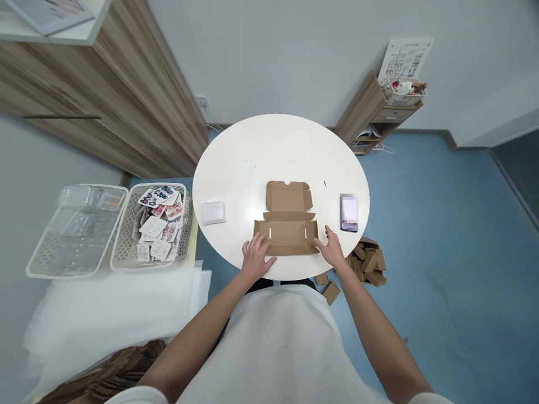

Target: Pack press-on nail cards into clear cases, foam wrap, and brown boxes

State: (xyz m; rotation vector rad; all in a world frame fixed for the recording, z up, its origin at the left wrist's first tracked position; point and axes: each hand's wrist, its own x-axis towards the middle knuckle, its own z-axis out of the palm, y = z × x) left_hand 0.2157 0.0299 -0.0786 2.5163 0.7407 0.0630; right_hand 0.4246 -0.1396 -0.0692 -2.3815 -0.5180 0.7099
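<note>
An unfolded brown cardboard box lies on the white round table in front of me, its lid part spread away from me. Two white slots show in its base, and its side flaps stand partly up. My left hand is at the box's near left corner with the fingers spread over its edge. At the right end, my right hand has its thumb at the side flap and its fingers apart, off the cardboard.
On the table are a clear plastic case at left and a phone at right. Baskets of clear packs and printed cards stand left. Folded boxes lie on the floor at right.
</note>
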